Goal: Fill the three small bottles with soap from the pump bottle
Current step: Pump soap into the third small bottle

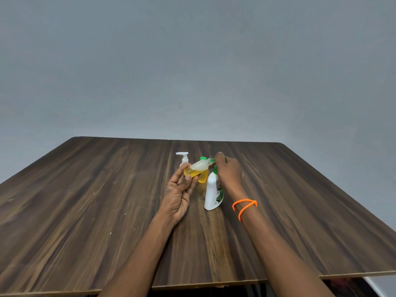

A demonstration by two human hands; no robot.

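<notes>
My left hand (181,190) holds a small clear bottle (196,168) tilted, its open neck up against the green nozzle of the pump bottle; yellow soap fills its lower part. The white pump bottle (212,194) with a green label stands on the table. My right hand (228,171) rests on top of its green pump head, fingers curled over it. Behind the tilted bottle stands a small bottle of yellow soap with a green cap (203,177). Farther back left is a small bottle with a white pump top (183,159), partly hidden by my left fingers.
The dark wooden table (85,211) stretches wide on both sides of the bottles. Its near edge runs along the bottom of the view and its far edge meets a plain grey wall (192,71). An orange bracelet (244,206) circles my right wrist.
</notes>
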